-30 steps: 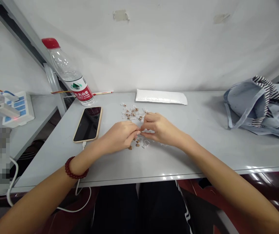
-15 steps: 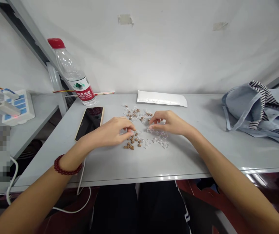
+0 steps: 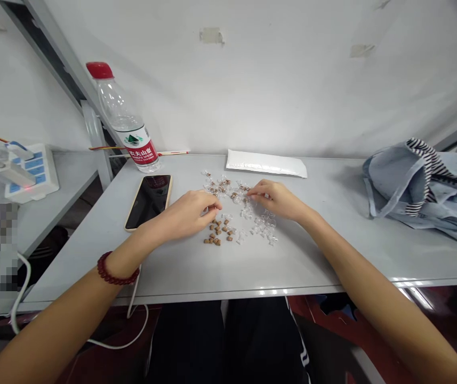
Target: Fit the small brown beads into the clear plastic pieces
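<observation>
Small brown pieces (image 3: 217, 232) lie in a loose group on the grey table (image 3: 196, 266). To their right lie several small clear plastic pieces (image 3: 264, 226). Farther back is a pile of brown pieces joined with clear ones (image 3: 220, 186). My left hand (image 3: 190, 213) rests beside the brown group, fingers curled and pinched together at the tips; what they hold is too small to see. My right hand (image 3: 274, 198) reaches to the back pile, its fingertips pinching at a piece there.
A phone (image 3: 149, 200) on a white cable lies left of my hands. A water bottle (image 3: 126, 125) stands behind it. A white padded envelope (image 3: 266, 163) lies at the back. Blue clothing (image 3: 424, 184) is heaped on the right. A power strip (image 3: 28, 173) sits at far left.
My hands were joined over the small pieces a second ago. They have drawn apart: the left stays by the brown pieces, the right has gone back to the far pile.
</observation>
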Tool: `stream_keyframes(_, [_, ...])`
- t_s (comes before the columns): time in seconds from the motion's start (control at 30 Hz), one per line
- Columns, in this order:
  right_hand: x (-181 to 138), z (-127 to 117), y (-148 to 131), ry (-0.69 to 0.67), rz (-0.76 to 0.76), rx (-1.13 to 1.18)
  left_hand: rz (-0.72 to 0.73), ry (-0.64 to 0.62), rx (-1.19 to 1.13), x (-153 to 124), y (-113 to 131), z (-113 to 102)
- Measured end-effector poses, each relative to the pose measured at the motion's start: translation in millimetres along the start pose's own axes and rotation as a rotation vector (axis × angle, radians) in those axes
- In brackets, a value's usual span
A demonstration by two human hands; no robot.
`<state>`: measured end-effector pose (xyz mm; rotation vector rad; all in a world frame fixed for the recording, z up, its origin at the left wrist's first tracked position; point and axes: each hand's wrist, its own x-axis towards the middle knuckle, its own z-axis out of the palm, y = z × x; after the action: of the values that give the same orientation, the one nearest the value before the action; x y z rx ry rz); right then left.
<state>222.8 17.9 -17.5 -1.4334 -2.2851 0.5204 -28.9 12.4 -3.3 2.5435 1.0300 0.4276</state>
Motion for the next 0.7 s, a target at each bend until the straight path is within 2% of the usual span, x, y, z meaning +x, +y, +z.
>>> stream_keyframes(0.13, [1.8, 1.5, 6.9, -0.038, -0.004, 0.018, 0.014, 0.019, 0.013, 0.0, 1.8, 3.4])
stream_keyframes(0.27, [1.0, 3.8, 9.1, -0.004, -0.056, 0.074, 0.025, 0.022, -0.004, 0.4, 3.2, 7.7])
stream_keyframes(0.53, [-8.5, 10.1, -24.1, 0.117, -0.324, 0.138, 0.016, 0.114, -0.110, 3.3, 13.9, 14.2])
stream_keyframes(0.7, [-12.3, 13.3, -34.2, 0.077, -0.428, 0.181, -0.001, 0.112, -0.186, 2.5, 18.9, 14.3])
